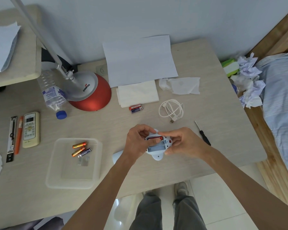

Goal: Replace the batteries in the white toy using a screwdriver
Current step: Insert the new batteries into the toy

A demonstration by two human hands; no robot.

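The surface (pixel 206 90) is carrying everything, with a bed (pixel 282 97) lying along its right edge. A paper sheet (pixel 140 58) is resting at the back against the wall, and a lamp (pixel 90 92) with a red base is standing to its left. A clear tray (pixel 57 163) is sitting near the front left, holding three batteries (pixel 80 149) and a small clear piece beside them. A water bottle (pixel 52 92) is lying on its side just beside the lamp. A remote (pixel 31 129) is lying at the far left next to an orange pen (pixel 18 135). A coiled white cable (pixel 171 110) is lying right of centre, behind the hands. The left hand (pixel 136 141) is gripping the white toy (pixel 157 146) from the left, fingers curled over its top edge. The right hand (pixel 184 141) is closing on the toy from the right, its forefinger pressing a red battery (pixel 154 138) into the top slot of the open compartment, while the lower slots are showing bare. The toy is being held just above the surface near the front middle. The screwdriver (pixel 203 133) is lying loose to the right of the hands. Two more batteries (pixel 136 108) are lying together behind the hands, touching a folded tissue (pixel 137 92)
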